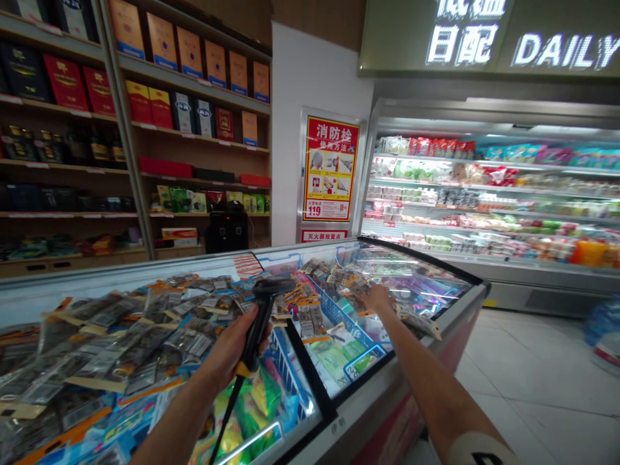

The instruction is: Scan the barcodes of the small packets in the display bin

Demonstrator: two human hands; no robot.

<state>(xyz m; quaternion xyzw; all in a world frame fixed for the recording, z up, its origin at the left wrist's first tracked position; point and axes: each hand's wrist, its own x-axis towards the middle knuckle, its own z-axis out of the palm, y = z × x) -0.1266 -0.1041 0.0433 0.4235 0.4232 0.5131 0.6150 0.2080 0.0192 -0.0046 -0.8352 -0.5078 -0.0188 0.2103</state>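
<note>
My left hand [237, 345] is wrapped round the handle of a black handheld barcode scanner [264, 310], its head pointing up and its cord hanging down. It hovers over the chest freezer, near a large spread of flat hanging packets [130, 323] with grey, tan and orange parts. My right hand [379, 298] reaches out over the freezer's right part and touches a smaller heap of similar packets [341, 279]. Its fingertips are small and partly hidden, so I cannot tell whether they grip one. Another packet [419, 321] lies by my right wrist at the freezer edge.
The chest freezer [334, 426] has a dark crossbar, blue baskets [339, 316] and green-yellow bags [256, 400] inside. Shelves of boxes [191, 51] stand behind at left. A lit dairy cooler [484, 187] runs along the right. Wrapped water bottles [605, 332] stand on the tiled floor.
</note>
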